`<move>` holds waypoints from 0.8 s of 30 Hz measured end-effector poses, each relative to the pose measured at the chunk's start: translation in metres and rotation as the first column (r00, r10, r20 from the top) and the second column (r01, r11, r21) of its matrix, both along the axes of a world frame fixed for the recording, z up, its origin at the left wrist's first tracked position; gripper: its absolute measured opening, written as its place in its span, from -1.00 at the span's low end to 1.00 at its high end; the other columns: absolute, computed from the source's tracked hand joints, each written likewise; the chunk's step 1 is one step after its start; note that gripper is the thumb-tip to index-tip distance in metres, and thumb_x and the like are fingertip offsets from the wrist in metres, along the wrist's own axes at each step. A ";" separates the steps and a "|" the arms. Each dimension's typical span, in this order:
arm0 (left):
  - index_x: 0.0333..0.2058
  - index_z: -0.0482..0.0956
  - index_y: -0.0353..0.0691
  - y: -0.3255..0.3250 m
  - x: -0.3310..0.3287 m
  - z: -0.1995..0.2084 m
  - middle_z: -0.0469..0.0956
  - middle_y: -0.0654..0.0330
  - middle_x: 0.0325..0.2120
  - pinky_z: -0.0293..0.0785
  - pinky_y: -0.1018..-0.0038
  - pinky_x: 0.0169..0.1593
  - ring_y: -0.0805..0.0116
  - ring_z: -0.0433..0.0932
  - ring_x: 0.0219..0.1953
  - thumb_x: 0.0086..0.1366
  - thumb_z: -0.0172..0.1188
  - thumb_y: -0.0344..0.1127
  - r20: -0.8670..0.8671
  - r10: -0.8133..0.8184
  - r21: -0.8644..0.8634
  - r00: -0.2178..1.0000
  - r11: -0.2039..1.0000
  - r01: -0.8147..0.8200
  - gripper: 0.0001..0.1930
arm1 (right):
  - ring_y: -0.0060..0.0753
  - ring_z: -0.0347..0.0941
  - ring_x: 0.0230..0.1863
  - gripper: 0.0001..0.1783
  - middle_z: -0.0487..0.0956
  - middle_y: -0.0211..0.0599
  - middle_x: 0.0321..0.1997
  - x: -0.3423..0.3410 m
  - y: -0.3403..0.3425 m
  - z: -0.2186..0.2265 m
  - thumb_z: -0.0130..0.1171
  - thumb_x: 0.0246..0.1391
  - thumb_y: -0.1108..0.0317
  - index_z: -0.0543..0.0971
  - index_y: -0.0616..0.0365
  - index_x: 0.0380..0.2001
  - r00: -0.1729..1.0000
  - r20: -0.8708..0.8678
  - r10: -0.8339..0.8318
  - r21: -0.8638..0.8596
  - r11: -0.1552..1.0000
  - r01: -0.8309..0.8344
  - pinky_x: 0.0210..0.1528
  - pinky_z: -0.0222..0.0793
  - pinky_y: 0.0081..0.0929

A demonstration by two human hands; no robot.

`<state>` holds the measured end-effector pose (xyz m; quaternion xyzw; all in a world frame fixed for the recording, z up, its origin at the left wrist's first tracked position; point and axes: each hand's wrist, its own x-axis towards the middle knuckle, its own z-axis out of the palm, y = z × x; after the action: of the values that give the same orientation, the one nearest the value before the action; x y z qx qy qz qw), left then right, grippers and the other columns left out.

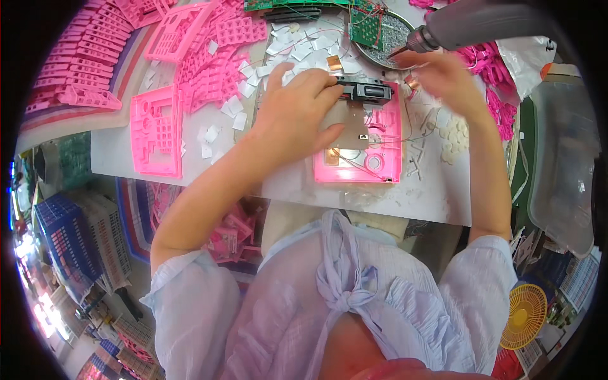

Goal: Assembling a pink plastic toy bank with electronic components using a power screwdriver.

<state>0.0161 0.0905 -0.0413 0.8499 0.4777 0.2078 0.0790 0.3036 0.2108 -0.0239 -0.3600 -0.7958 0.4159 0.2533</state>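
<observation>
Worktable point(294, 190), one, white.
Bin point(562, 158), one, translucent plastic, right of the table; contents cannot be told.
Crate point(130, 215), one, blue and red, below the table's left side; loose pink parts point(228, 237) lie beside or within it, uncounted.
Powered screwdriver point(481, 26), one, dark grey, its bit pointing down-left over the dish.
Pink housings, three: one point(394, 149) lying in front of the person, near the table's front edge; one point(155, 136) to its left; one point(177, 35) farther back. The first contains one black roller unit point(367, 92) at its far end, a flat metal-grey plate point(348, 132) and thin wires.
Hands, two. Left hand point(294, 111): fingers spread, thumb stretched out, over the near housing's left side, fingertips at the roller unit. Right hand point(446, 79): blurred, near the driver's bit; whether its fingers pinch anything cannot be told.
Yellow basket point(524, 315), one, round, lower right; contents cannot be told.
Dish point(365, 60), one, round, holding many small metallic pieces point(396, 37).
Green circuit boards, at least two: one point(366, 28) overlapping the dish, one point(304, 5) behind.
Cream discs point(453, 139), one heap, uncounted.
White squares point(237, 120), dozens, scattered.
</observation>
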 end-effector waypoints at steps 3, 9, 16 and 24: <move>-0.18 0.63 -0.13 0.034 0.003 0.010 0.58 0.19 -0.16 0.12 -0.08 0.21 0.19 0.52 0.01 0.12 0.33 -0.14 0.097 -0.064 -0.101 0.993 0.992 0.074 -0.68 | -0.27 0.61 -0.01 -0.50 0.65 -0.10 -0.02 0.016 0.027 0.039 0.06 0.22 0.42 0.38 0.30 0.22 0.397 -0.889 -0.227 -0.301 0.944 -0.134 0.10 0.48 -0.26; -0.42 0.72 0.00 0.160 0.084 0.000 0.63 0.27 -0.32 0.39 0.06 0.01 0.19 0.59 -0.10 0.17 0.17 -0.25 -0.102 -0.046 0.090 0.994 0.994 0.055 -0.85 | -0.34 0.54 -0.25 -0.40 0.59 -0.19 -0.28 -0.027 0.046 0.080 0.16 0.25 0.16 0.30 0.30 0.22 0.711 -0.703 0.009 -0.069 0.994 -0.081 -0.13 0.46 -0.41; -0.38 0.75 0.06 0.176 0.110 -0.029 0.66 0.34 -0.27 0.21 0.07 0.17 0.27 0.56 -0.04 0.19 0.13 -0.27 -0.323 -0.119 0.196 0.939 0.962 0.189 -0.82 | -0.41 0.53 -0.22 -0.28 0.55 -0.30 -0.33 -0.002 0.001 0.086 0.31 0.07 0.40 0.30 0.33 0.27 0.759 -0.592 -0.270 -0.409 0.913 0.006 -0.07 0.56 -0.29; -0.38 0.73 -0.12 0.188 0.109 -0.019 0.68 0.10 -0.29 0.26 0.05 0.10 0.21 0.62 -0.25 0.21 0.15 0.05 -0.377 -0.061 0.123 0.924 0.986 0.116 -0.64 | -0.28 0.61 -0.22 -0.29 0.64 -0.05 -0.24 0.014 0.001 0.088 0.42 -0.02 0.42 0.39 0.33 0.20 0.821 -0.571 0.028 -0.128 0.984 -0.123 -0.15 0.57 -0.33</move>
<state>0.1249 0.2786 -0.0607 0.8981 0.4289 0.0731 -0.0646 0.3175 0.2118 0.0637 -0.2072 -0.6626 0.5759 0.4317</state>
